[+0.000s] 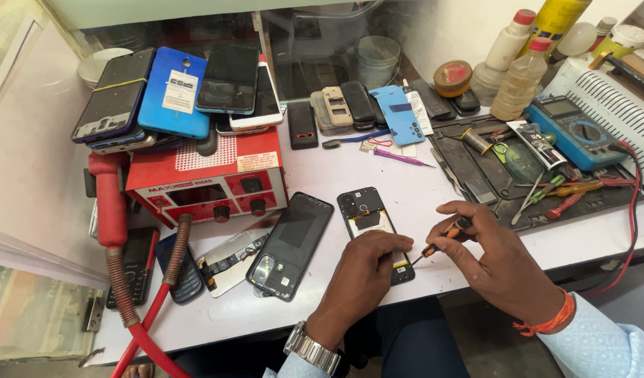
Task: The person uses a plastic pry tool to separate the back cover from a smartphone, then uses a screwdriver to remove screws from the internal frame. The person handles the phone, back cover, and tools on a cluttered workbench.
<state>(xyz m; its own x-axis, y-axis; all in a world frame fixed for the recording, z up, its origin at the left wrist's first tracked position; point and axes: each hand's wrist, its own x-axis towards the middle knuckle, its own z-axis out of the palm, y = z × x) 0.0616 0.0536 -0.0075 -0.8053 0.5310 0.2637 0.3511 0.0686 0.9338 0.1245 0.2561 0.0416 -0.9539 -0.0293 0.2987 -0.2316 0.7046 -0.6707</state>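
An opened phone point(367, 213) with its back off lies on the white bench, its insides facing up. My left hand point(367, 269) rests on its lower half and presses it down. My right hand point(490, 245) pinches a small screwdriver point(441, 238) with an orange and black handle, its tip angled down to the phone's lower right edge. Just to the left lies a black back cover point(294, 241), inside up.
A red repair station point(217, 182) carries a stack of phones point(175, 87); its red hose point(133, 308) runs down the left. More phones point(350, 105) line the back. At the right sit a black mat with tools point(518, 175), a blue multimeter point(574, 129) and bottles point(521, 77).
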